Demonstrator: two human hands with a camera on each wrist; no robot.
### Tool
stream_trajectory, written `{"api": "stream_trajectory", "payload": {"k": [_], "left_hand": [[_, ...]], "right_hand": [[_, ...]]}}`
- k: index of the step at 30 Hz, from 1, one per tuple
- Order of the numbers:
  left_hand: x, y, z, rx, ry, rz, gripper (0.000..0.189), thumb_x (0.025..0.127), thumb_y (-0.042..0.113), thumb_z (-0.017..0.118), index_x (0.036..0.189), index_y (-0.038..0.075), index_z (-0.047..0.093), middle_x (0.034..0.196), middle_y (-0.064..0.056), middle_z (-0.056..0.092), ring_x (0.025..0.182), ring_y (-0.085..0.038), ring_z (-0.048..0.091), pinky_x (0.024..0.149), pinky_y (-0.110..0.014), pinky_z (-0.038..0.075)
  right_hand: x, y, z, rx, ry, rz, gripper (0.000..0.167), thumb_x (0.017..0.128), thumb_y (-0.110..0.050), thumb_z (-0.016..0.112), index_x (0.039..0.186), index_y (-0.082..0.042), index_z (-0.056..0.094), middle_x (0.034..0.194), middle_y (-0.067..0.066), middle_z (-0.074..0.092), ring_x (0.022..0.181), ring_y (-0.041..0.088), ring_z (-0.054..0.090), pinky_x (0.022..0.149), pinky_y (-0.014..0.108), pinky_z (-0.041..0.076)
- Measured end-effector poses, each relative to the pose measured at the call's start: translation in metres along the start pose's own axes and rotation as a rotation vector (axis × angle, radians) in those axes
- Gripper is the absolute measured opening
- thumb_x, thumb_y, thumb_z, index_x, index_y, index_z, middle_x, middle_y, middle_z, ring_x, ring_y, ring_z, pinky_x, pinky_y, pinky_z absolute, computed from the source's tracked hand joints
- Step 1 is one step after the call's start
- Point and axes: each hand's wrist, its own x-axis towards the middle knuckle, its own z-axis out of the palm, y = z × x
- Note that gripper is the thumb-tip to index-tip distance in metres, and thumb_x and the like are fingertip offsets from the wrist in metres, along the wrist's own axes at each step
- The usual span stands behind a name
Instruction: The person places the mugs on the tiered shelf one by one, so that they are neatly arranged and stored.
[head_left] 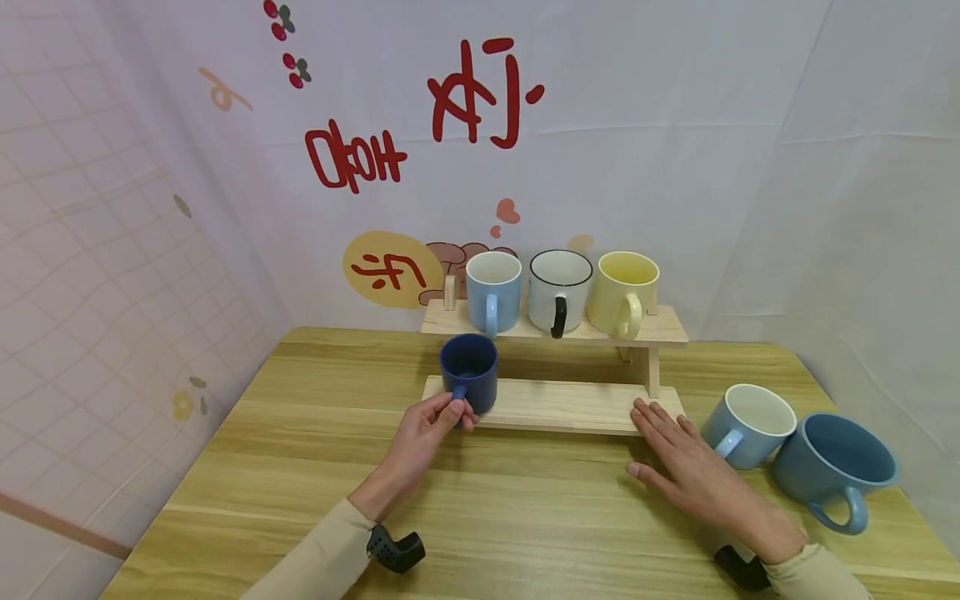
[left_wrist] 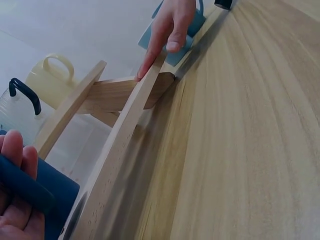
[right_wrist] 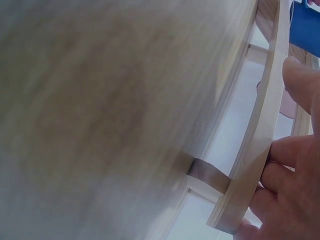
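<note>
A dark blue mug sits upright at the left end of the wooden rack's lower board. My left hand pinches its handle between thumb and fingers. In the left wrist view the same mug is partly covered by the fingers. At the rack's other end, my right hand lies with fairly straight fingers, its fingertips resting on the lower board. The right wrist view shows those fingers along the board's edge.
On the upper board stand a light blue mug, a white mug with black rim and a yellow mug. A pale blue mug and a larger grey-blue mug stand right of the rack, near my right forearm.
</note>
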Motion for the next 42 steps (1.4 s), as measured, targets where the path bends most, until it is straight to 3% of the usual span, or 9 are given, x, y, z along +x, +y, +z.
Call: {"api": "stream_trajectory", "payload": {"k": [11, 17, 27, 34, 38, 42], "left_hand": [[0.004, -0.006, 0.0, 0.007, -0.011, -0.001, 0.033, 0.11, 0.031, 0.053, 0.104, 0.002, 0.068, 0.1, -0.009, 0.071, 0.111, -0.023, 0.063, 0.113, -0.043, 0.038], [0.006, -0.008, -0.001, 0.022, -0.021, 0.019, 0.034, 0.11, 0.03, 0.053, 0.108, 0.0, 0.068, 0.101, -0.012, 0.072, 0.11, -0.023, 0.064, 0.111, -0.04, 0.041], [0.008, -0.008, -0.002, 0.156, 0.016, 0.057, 0.03, 0.108, 0.024, 0.058, 0.115, -0.001, 0.072, 0.104, -0.012, 0.076, 0.111, -0.023, 0.067, 0.1, -0.034, 0.051], [-0.002, -0.004, -0.013, 0.199, -0.033, 0.085, 0.028, 0.107, 0.021, 0.06, 0.125, 0.001, 0.069, 0.118, -0.012, 0.074, 0.118, -0.027, 0.066, 0.101, -0.027, 0.051], [-0.008, -0.003, -0.024, 0.251, -0.007, 0.103, 0.032, 0.106, 0.024, 0.062, 0.131, 0.005, 0.068, 0.126, -0.01, 0.072, 0.121, -0.029, 0.065, 0.102, -0.037, 0.053], [-0.01, -0.006, -0.036, 0.375, 0.012, 0.14, 0.032, 0.105, 0.025, 0.063, 0.132, 0.009, 0.069, 0.132, -0.006, 0.07, 0.129, -0.031, 0.061, 0.108, -0.055, 0.047]], "right_hand": [[0.0, -0.001, 0.0, -0.004, -0.007, 0.001, 0.076, 0.098, -0.039, 0.071, 0.156, 0.0, 0.042, 0.162, 0.02, 0.04, 0.147, 0.042, 0.038, 0.128, 0.044, 0.013], [0.0, -0.002, 0.0, 0.0, -0.008, 0.002, 0.076, 0.099, -0.039, 0.071, 0.157, -0.001, 0.041, 0.162, 0.019, 0.04, 0.148, 0.042, 0.037, 0.128, 0.042, 0.012], [0.0, -0.002, 0.0, 0.001, -0.016, 0.008, 0.076, 0.099, -0.039, 0.07, 0.157, 0.0, 0.041, 0.162, 0.02, 0.039, 0.148, 0.042, 0.036, 0.128, 0.043, 0.012], [0.0, -0.002, -0.001, 0.009, -0.024, 0.012, 0.076, 0.099, -0.039, 0.07, 0.157, 0.0, 0.04, 0.162, 0.02, 0.039, 0.149, 0.042, 0.035, 0.128, 0.042, 0.012], [0.001, -0.002, -0.001, 0.007, -0.024, 0.012, 0.076, 0.099, -0.039, 0.07, 0.157, 0.0, 0.04, 0.163, 0.02, 0.038, 0.149, 0.041, 0.035, 0.128, 0.044, 0.012], [0.001, -0.001, -0.001, 0.004, -0.026, 0.012, 0.076, 0.099, -0.04, 0.07, 0.157, 0.0, 0.04, 0.162, 0.02, 0.038, 0.149, 0.042, 0.035, 0.127, 0.045, 0.013]]}}
